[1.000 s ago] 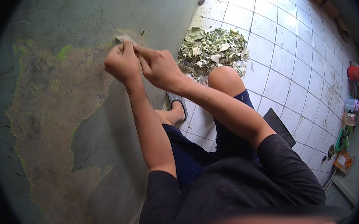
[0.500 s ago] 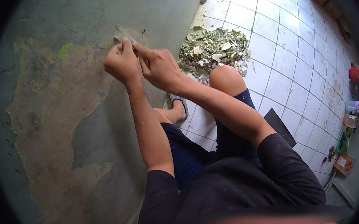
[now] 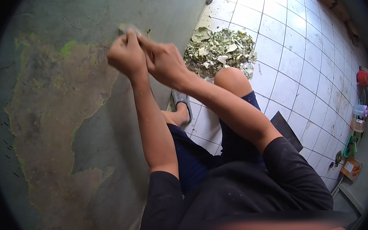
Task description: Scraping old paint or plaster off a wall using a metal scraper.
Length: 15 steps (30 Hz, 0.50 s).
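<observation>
We see, upper centre of the frame, our left hand [image 3: 125, 54] and right hand [image 3: 164, 62] pressed together gripping a small scraper [image 3: 126, 28] against the grey wall [image 3: 64, 137], with a heap of paint flakes [image 3: 220, 51] on the white tiled floor [image 3: 300, 54] at upper right.

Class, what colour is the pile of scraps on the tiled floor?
Pale green and whitish, the scrap pile shows best in the head view.

Your wall [image 3: 107, 134] shows matt grey plaster, smooth where intact; the scraped brown patch [image 3: 51, 125] looks rough and raw, edged with green paint remnants. Your floor tiles [image 3: 291, 50] are glossy white ceramic. The heap of paint flakes [image 3: 220, 51] appears dry and papery. Your shirt [image 3: 237, 188] is matt black cloth.
</observation>
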Available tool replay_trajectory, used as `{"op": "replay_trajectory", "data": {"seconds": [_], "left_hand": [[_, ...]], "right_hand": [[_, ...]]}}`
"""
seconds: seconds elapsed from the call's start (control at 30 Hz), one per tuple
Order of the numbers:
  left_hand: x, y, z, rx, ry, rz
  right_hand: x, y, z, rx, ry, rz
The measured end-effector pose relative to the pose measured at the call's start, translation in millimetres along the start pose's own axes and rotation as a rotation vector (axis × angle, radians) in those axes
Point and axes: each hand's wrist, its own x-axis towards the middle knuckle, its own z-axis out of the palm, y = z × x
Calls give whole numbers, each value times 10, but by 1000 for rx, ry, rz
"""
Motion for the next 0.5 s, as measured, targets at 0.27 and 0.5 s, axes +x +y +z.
{"op": "replay_trajectory", "data": {"seconds": [0.27, 0.5], "left_hand": [[60, 123, 37, -46, -27, 45], [65, 93, 7, -69, -76, -113]], "right_hand": [[105, 70, -23, 13, 27, -19], [-7, 22, -15, -1, 47, -43]]}}
